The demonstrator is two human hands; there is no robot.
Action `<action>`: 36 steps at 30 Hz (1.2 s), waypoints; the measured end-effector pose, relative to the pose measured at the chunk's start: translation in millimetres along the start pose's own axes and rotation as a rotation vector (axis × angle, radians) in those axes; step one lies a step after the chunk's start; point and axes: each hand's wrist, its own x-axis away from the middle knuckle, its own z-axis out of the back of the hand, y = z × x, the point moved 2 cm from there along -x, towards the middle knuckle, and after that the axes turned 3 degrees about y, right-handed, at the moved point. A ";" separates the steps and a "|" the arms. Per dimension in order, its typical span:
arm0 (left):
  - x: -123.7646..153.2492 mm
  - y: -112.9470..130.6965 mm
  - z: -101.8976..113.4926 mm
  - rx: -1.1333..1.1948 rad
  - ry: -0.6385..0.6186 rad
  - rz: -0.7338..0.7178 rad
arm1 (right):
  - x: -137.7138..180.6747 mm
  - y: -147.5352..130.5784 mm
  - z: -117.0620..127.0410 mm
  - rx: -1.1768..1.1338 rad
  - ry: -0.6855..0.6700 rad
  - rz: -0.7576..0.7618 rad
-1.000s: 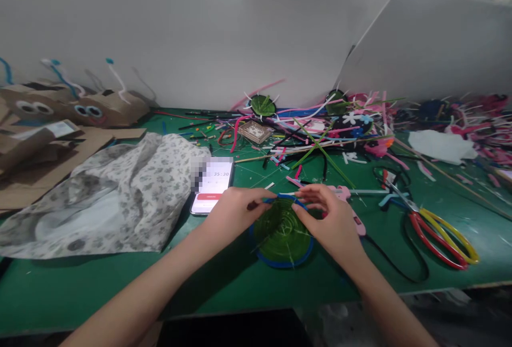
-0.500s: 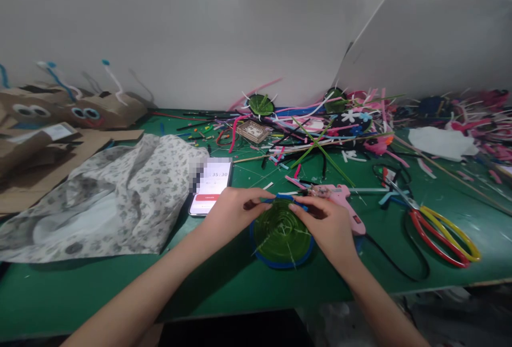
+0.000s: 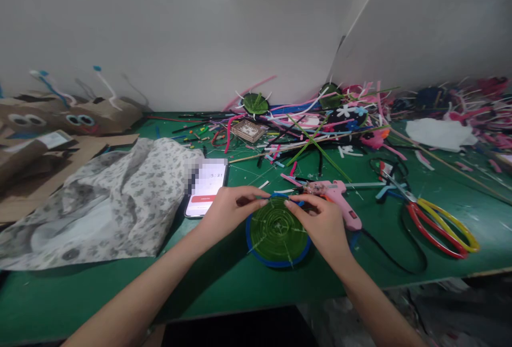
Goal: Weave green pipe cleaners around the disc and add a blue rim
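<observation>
Between my hands is a round green coil disc (image 3: 277,235) with a blue pipe-cleaner rim (image 3: 276,263) and thin pale spokes. My left hand (image 3: 236,205) pinches the rim at its upper left, thumb on the near face. At the upper right, my right hand (image 3: 320,216) pinches the same rim between thumb and fingers, where a short blue end shows. The fingertips of both hands are close together at the top of the disc. A pink glue gun (image 3: 339,200) lies just beyond my right hand. Left of my left hand is a phone (image 3: 206,184) with a lit screen.
Scissors (image 3: 438,229) with red and yellow handles lie at the right. Many pipe cleaners (image 3: 304,139) spread along the back, with another green disc (image 3: 256,103) by the wall. At the left are a patterned cloth (image 3: 120,203) and brown cardboard figures (image 3: 100,115).
The view has shifted slightly. Both hands still pinch the top of the disc's rim, which now faces me a little more squarely.
</observation>
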 end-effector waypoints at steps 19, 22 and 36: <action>6.5 11.1 -2.1 0.001 -0.022 -0.075 | -11.2 -23.8 8.7 0.130 -0.152 0.195; 6.8 10.9 -2.5 -0.002 -0.022 -0.087 | -17.6 -28.9 10.0 0.172 -0.224 0.180; 7.0 7.6 -4.0 -0.021 -0.018 -0.101 | -17.2 -28.6 9.5 0.176 -0.235 0.136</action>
